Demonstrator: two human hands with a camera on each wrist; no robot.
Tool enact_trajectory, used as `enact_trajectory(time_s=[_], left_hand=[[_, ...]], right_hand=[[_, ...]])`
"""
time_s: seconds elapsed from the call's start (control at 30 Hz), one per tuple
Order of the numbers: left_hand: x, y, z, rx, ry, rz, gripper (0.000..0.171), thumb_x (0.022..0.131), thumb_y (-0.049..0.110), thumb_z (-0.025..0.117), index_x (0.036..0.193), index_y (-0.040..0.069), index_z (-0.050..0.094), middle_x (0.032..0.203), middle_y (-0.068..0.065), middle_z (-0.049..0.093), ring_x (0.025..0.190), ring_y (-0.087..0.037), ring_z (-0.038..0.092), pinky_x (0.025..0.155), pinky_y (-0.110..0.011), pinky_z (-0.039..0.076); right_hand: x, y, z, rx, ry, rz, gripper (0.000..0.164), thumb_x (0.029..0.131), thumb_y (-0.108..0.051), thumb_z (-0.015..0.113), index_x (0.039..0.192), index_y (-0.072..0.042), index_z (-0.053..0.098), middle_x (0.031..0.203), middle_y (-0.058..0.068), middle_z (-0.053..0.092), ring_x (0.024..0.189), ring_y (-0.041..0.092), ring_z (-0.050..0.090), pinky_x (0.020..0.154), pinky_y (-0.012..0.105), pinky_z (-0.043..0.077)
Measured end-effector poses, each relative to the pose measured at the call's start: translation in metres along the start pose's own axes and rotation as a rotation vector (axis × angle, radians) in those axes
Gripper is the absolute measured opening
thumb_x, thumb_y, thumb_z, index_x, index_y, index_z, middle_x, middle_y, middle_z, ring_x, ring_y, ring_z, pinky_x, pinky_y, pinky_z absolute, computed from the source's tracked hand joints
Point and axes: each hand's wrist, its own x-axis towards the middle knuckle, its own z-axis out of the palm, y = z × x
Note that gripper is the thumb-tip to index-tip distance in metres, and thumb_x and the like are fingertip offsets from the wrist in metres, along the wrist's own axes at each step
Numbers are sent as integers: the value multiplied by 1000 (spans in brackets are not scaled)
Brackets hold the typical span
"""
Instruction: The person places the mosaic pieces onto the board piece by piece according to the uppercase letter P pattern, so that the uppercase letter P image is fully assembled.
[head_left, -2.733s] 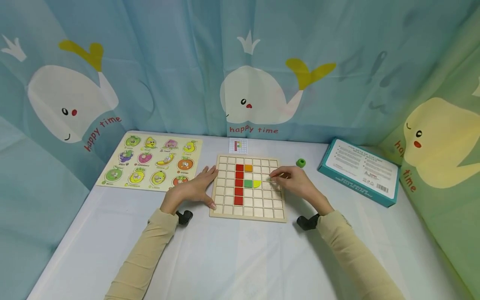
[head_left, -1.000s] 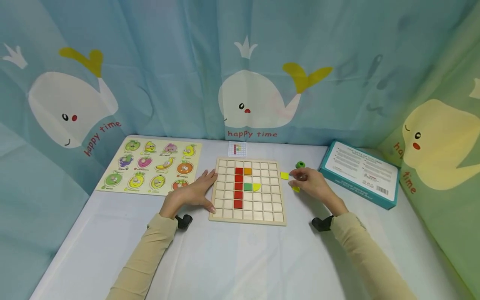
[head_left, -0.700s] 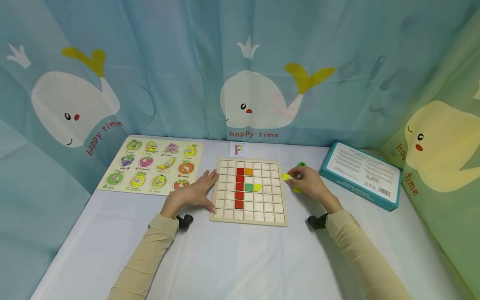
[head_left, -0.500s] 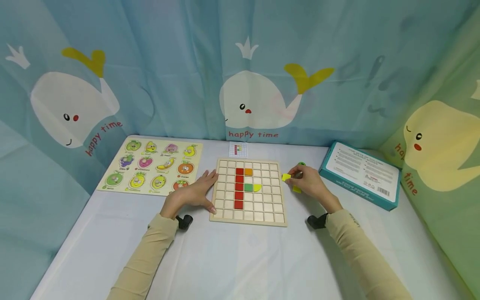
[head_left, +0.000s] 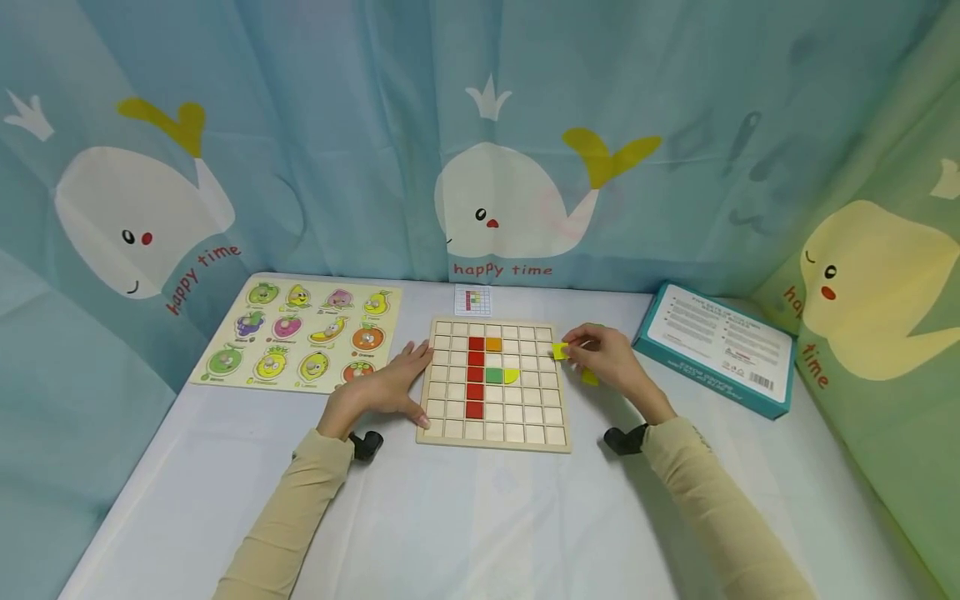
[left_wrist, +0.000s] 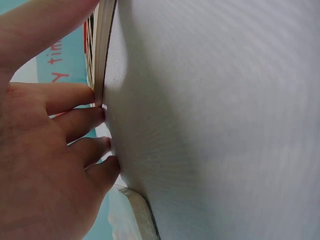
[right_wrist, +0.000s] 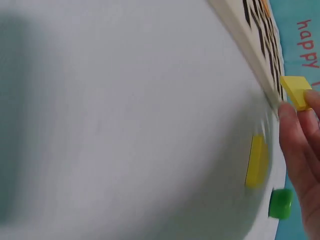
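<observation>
A wooden grid board [head_left: 517,414] lies mid-table. It bears a column of red square tiles [head_left: 475,375], an orange tile [head_left: 492,344], a green tile [head_left: 494,376] and a yellow quarter-round tile [head_left: 511,376]. My right hand [head_left: 609,357] pinches a yellow tile [head_left: 559,351] between thumb and fingertips at the board's right edge; in the right wrist view this yellow tile [right_wrist: 297,92] is tilted and off the table. Another yellow tile [head_left: 590,377] lies on the table under that hand. With fingers spread, my left hand [head_left: 386,386] rests along the board's left edge.
A fruit knob puzzle [head_left: 277,333] lies at the left, partly behind my left hand. A small pattern card [head_left: 473,300] is beyond the board. At the right sits a teal box [head_left: 720,348]. A green bead [right_wrist: 280,203], hidden in the head view, stands near my right hand.
My right hand went from the board's right side to the two yellow tiles beside it, picked one up, and has brought it left to the board's edge. My left hand has stayed put.
</observation>
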Motion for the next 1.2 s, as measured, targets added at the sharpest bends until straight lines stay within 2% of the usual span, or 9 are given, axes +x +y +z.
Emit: enact_trajectory(time_s=[0.2,0.43,0.63,0.77,1.0,1.2], left_hand=[[-1,-1,-1,-2,-1,2,120,77,24,92,163,-5,12,173,-19,0,159,-40,-5,128,-56,10],[-1,-3,0,-9,1,-6,121,77,24,92,163,-5,12,173,-19,0,159,-40,-6,128,-57,10],[-2,-3,0,-20,-1,-1,120,77,23,92,163,-5,12,173,-19,0,159,-40,-6,128,-57,9],[-2,-3,0,-18,-1,3,120,77,24,92,163,-5,12,173,-19,0,159,-40,-6,128,-57,9],[1,-5,1,-17,1,3,121,77,24,92,163,-4,12,173,-18,0,160,-39,-6,128,-57,10],[3,-3,2,-13,0,5,121,77,25,92,163,-4,13,173,-18,0,160,-39,-5,128,-57,10]], right_hand=[[6,-11,12,72,-43,-21,18,98,-5,67,114,4,70,107,23,70,88,28,74,73,32,62],[11,-23,28,124,-127,-32,22,99,-3,65,117,8,69,111,26,70,85,27,74,74,34,63],[16,-27,37,39,-168,-1,27,97,-8,69,122,0,71,109,17,71,95,23,71,82,31,59],[18,-27,40,10,-177,-9,28,95,-10,72,122,-2,73,109,13,71,95,22,68,87,33,55],[17,-35,46,-43,-182,-41,26,93,-14,76,117,-4,75,99,9,71,86,18,65,86,34,53],[18,-36,49,-91,-188,-59,24,92,-13,77,114,-3,76,98,9,71,86,19,63,84,33,53]])
